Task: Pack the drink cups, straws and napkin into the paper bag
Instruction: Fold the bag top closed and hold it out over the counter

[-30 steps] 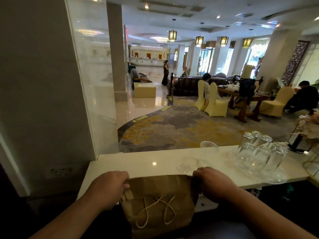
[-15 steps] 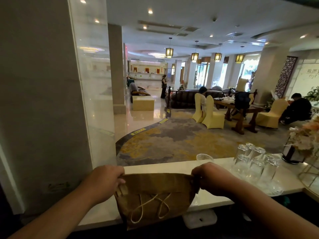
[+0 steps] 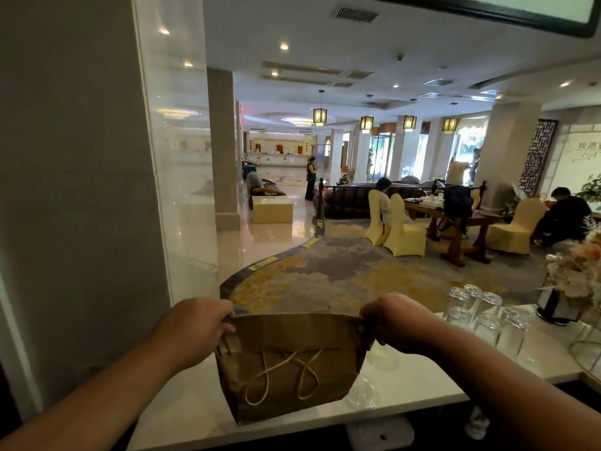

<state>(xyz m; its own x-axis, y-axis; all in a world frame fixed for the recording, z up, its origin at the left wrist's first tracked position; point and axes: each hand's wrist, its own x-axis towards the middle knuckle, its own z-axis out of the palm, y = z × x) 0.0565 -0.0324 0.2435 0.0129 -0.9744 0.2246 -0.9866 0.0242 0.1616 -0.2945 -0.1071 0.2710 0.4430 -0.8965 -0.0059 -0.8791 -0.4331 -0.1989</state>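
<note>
A brown paper bag (image 3: 289, 369) with twine handles stands upright on the white counter (image 3: 182, 408) in front of me. My left hand (image 3: 195, 323) grips the bag's top left corner and my right hand (image 3: 393, 317) grips its top right corner, holding the top edge stretched between them. A clear plastic cup (image 3: 364, 390) lies just right of the bag, partly hidden behind it. I see no straws or napkin.
Several upturned drinking glasses (image 3: 484, 317) stand in a cluster on the counter's right part. A flower arrangement (image 3: 575, 278) in a dark holder sits at the far right. A pillar and glass pane rise on the left. Beyond the counter lies a lobby with seated people.
Both hands have lifted the bag from below the counter edge up onto the counter. It now stands upright, hiding most of the clear cup. The view has tilted upward.
</note>
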